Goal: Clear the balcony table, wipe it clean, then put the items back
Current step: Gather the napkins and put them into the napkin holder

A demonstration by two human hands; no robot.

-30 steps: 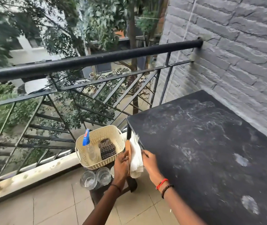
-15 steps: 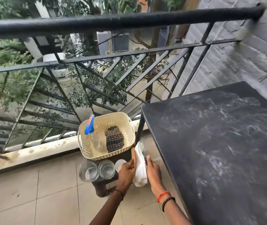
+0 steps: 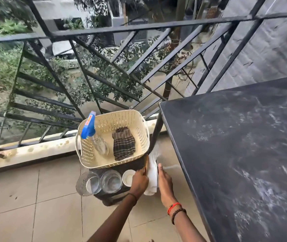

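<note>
My two hands have come down from the edge of the desk and are now low beside the stool. My view has tipped further toward the floor. Between my hands I hold the napkin holder, a wooden stand of white napkins. It is upright at the stool's right edge, close to the desk leg, and I cannot tell if it touches the stool yet.

My left hand curls its fingers round the wooden side. My right hand presses flat against the napkins, fingers straight and together.

On the stool stands a cream basket holding a spray bottle and a checked cloth. Two glasses and a small white bowl stand in front of it. The desk's black top is streaked with pale dust.

To do this well, I judge I should keep the holder upright and squeeze evenly so no napkin slips. I should set it on the narrow strip beside the bowl without nudging the bowl or the glasses.
</note>
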